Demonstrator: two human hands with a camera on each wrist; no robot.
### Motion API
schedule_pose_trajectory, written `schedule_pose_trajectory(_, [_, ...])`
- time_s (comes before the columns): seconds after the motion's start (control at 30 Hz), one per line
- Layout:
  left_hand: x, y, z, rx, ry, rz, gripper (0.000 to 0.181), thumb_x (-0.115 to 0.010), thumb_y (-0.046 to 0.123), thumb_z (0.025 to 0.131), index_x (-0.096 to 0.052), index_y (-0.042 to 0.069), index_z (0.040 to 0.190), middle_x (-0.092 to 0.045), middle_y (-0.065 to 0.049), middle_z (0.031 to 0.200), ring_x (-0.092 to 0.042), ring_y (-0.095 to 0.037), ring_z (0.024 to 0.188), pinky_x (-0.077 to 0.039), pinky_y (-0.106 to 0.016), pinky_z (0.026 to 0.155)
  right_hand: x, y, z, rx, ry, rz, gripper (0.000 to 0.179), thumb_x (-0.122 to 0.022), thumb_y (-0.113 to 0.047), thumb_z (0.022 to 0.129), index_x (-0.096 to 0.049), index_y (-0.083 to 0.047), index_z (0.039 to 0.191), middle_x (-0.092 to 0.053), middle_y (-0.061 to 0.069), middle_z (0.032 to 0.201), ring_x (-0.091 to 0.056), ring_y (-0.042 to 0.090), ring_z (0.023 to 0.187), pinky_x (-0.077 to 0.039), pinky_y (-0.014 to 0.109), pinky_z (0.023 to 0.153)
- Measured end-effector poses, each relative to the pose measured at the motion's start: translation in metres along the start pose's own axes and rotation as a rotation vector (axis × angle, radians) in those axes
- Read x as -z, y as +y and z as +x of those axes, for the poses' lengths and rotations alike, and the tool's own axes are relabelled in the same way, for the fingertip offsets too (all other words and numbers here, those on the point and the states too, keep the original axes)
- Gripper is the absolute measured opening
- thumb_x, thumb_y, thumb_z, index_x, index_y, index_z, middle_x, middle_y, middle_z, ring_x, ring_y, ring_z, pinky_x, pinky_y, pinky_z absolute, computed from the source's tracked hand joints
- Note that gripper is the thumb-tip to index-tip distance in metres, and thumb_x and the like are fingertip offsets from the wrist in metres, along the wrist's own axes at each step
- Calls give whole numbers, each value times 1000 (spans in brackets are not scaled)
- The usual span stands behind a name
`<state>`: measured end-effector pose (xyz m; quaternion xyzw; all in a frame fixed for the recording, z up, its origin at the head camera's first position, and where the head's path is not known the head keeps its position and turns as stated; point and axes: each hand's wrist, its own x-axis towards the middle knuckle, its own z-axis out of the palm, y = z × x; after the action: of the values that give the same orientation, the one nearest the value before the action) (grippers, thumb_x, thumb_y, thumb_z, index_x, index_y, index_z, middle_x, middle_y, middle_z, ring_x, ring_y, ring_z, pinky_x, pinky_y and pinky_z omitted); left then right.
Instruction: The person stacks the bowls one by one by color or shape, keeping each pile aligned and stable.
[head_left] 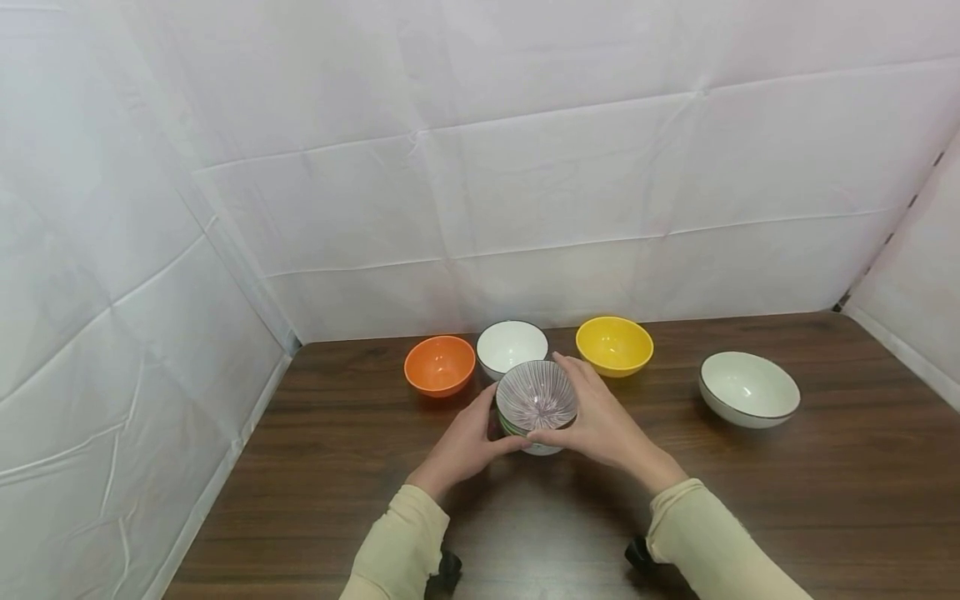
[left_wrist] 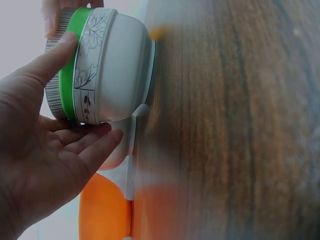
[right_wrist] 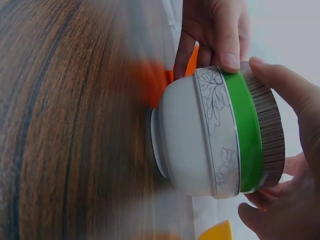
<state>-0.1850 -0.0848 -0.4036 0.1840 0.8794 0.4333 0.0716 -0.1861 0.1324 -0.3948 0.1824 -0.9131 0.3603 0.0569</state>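
Three nested bowls stand on the table between both hands. Topmost is a bowl with fine purplish stripes (head_left: 537, 394); below it shows the band of a green bowl (right_wrist: 247, 132). Lowest sits a white bowl with a grey leaf pattern (right_wrist: 182, 140). From the left side my left hand (head_left: 467, 443) holds the stack, its thumb on the green band and its fingers along the far side. Opposite, my right hand (head_left: 606, 419) grips the striped bowl near its rim, thumb in front and fingers behind. Both thumbs come close together at the near side.
Behind the stack stand an orange bowl (head_left: 439, 367), a white bowl with a dark rim (head_left: 512, 346) and a yellow bowl (head_left: 615, 346). A larger white bowl (head_left: 750, 389) sits farther right. White sheeting (head_left: 540, 183) encloses the dark wooden table (head_left: 315, 500) at the back and sides.
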Motion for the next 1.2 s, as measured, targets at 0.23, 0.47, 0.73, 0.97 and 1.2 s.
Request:
schedule_pose_trajectory(0.23, [0, 0, -1, 14, -5, -17, 88, -77, 38, 86, -30, 10, 155, -43, -8, 156, -45, -28, 142, -37, -51, 118, 7, 11, -6, -104, -76, 71, 116, -86, -46, 73, -22, 6, 154, -31, 26, 159, -38, 43, 143, -34, 61, 117])
schedule_pose_trajectory(0.47, [0, -2, -1, 18, -4, -28, 87, -77, 38, 87, -31, 10, 155, -42, -8, 156, -43, -28, 143, -35, -52, 120, 10, 15, -9, -114, -117, 163, 106, -84, -42, 78, -26, 3, 153, -38, 23, 156, -42, 40, 142, -36, 56, 117])
schedule_pose_trajectory(0.73, [0, -1, -1, 6, -5, -27, 86, -77, 35, 87, -30, 10, 155, -41, -8, 157, -42, -27, 144, -34, -51, 120, 6, 19, -9, -100, -116, 234, 101, -83, -37, 80, -26, 1, 153, -39, 21, 156, -42, 39, 143, -36, 55, 117])
schedule_pose_trajectory(0.97, [1, 3, -3, -4, 1, -26, 87, -77, 31, 88, -28, 8, 156, -39, -10, 159, -39, -28, 146, -32, -51, 122, 4, 21, -9, -76, -109, 253, 99, -84, -33, 80, -26, 2, 153, -39, 22, 155, -42, 39, 142, -36, 55, 117])
schedule_pose_trajectory(1.2, [1, 4, -4, -3, 3, -24, 87, -77, 30, 88, -28, 7, 155, -39, -11, 158, -40, -29, 146, -32, -51, 122, 4, 20, -11, -81, -111, 267, 98, -83, -31, 81, -26, 1, 153, -38, 22, 156, -41, 39, 143, -35, 55, 117])
